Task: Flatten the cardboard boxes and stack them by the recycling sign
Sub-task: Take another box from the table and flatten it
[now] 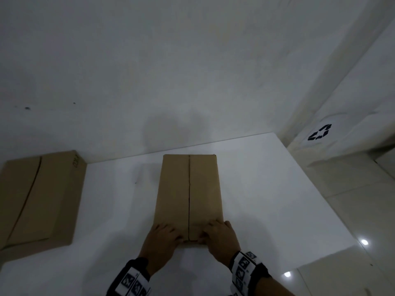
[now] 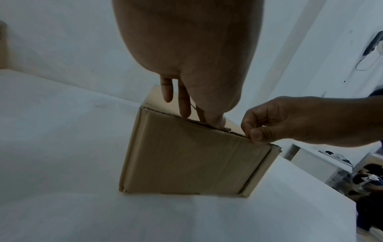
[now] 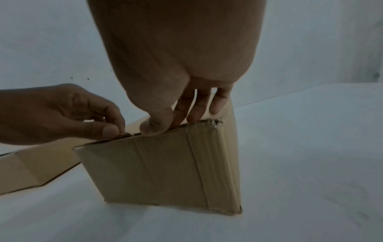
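Note:
A closed brown cardboard box [image 1: 189, 195] lies in the middle of the white table [image 1: 267, 199], its top seam running away from me. Both hands are at its near top edge. My left hand [image 1: 164, 235] pinches the left flap's edge beside the seam, thumb on the front [image 3: 110, 129]. My right hand [image 1: 218, 233] pinches the right flap's edge, thumb under the rim and fingers on top [image 3: 165, 126]. The box's front face [image 2: 186, 160] is taped. A black recycling sign [image 1: 320, 132] is on the white surface at the right, beyond the table.
A second, larger cardboard box [image 1: 36, 199] sits closed on the table's left side by the wall. The table's right edge drops to a tiled floor [image 1: 352, 210]. A white wall stands right behind the table.

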{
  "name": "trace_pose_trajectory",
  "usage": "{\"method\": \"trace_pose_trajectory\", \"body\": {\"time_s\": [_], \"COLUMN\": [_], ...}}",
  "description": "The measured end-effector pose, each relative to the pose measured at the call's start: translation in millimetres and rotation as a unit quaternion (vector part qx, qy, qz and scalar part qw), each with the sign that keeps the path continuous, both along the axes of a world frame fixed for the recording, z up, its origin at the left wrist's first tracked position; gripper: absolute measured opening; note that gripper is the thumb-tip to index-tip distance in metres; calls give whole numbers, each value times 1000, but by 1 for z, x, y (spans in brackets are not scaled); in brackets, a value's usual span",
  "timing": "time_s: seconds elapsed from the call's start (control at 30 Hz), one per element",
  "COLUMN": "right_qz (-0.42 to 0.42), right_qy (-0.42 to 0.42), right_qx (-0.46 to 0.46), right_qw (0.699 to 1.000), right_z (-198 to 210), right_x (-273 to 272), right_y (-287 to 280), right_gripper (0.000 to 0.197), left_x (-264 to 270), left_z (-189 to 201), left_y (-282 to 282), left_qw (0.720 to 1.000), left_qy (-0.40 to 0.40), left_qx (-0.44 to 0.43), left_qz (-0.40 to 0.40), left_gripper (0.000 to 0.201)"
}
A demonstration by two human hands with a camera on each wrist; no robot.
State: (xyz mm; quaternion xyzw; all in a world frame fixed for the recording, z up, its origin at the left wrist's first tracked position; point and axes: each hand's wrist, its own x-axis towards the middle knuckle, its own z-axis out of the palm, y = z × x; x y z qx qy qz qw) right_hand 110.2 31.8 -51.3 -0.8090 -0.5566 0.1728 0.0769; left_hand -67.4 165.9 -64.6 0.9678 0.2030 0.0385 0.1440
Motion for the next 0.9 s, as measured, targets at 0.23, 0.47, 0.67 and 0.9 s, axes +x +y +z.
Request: {"method": "trace_pose_trajectory", "body": {"time_s": [0.23,0.47,0.67,0.9], "right_qz": [29,85,6,-256], "right_qy": [34,-11,-20,29], "right_qx": [-45,-106,46,199], "right_qw": [998,991,999,945], "right_z": [7,18,30,43], "right_x": [-1,-8,-10,39], "right_y": [6,20,20,-19], "right_gripper": [53,49,18,32], "left_x": [0,-25,-51,-64], "left_z": [1,11,10,-10], "left_y": [4,-2,12,33], "left_qw": [995,930,850,691], "left_qy": [-23,-217,-307,-282], "left_qx": [-82,-229,-274,-405], "left_qz": [60,186,328,528], "left_gripper": [28,20,24,18]}}
